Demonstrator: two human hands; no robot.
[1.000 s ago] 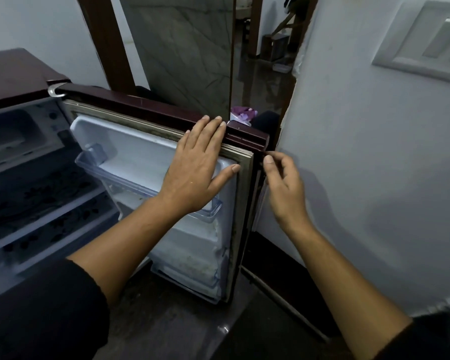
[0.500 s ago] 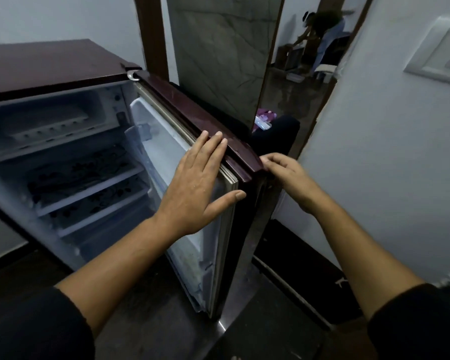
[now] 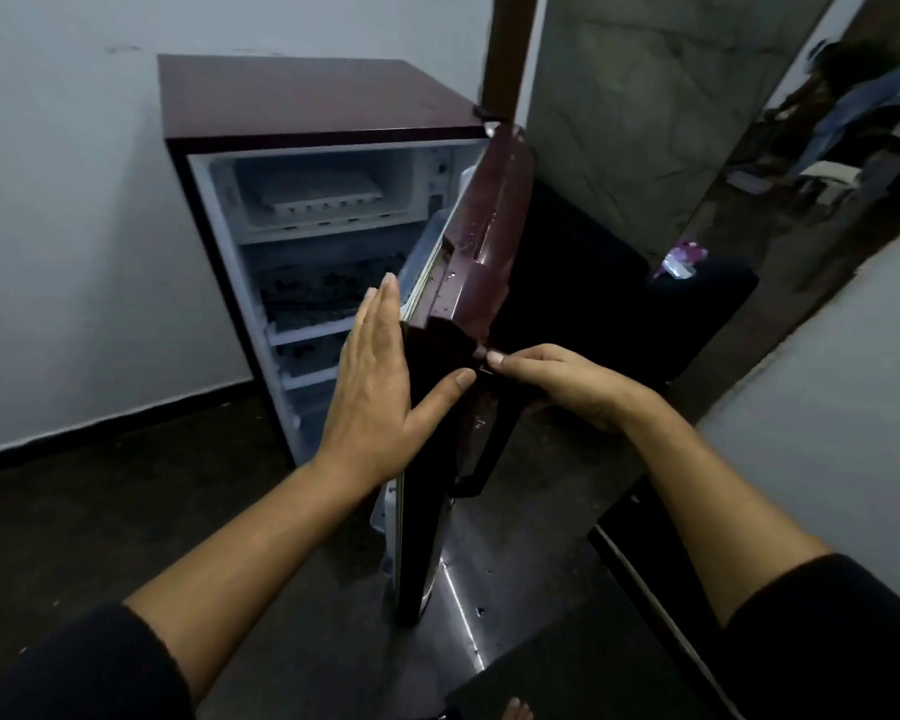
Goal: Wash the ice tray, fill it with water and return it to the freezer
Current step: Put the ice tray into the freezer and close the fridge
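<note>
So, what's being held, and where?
The dark maroon fridge door, at its top free corner: left hand flat on the inside, right hand gripping the outside.

White ice tray (image 3: 317, 193), lying flat, inside the open freezer compartment (image 3: 399, 171)

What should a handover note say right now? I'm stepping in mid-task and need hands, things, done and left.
Left hand: flat, fingers straight, against the inner edge of the fridge door, thumb over its top.
Right hand: grips the door's top corner from outside.
Ice tray: lies in the freezer compartment; whether it holds water cannot be told.
Done: the tray appears to be back in the freezer.
Left: shut the door, which stands partly open.
</note>
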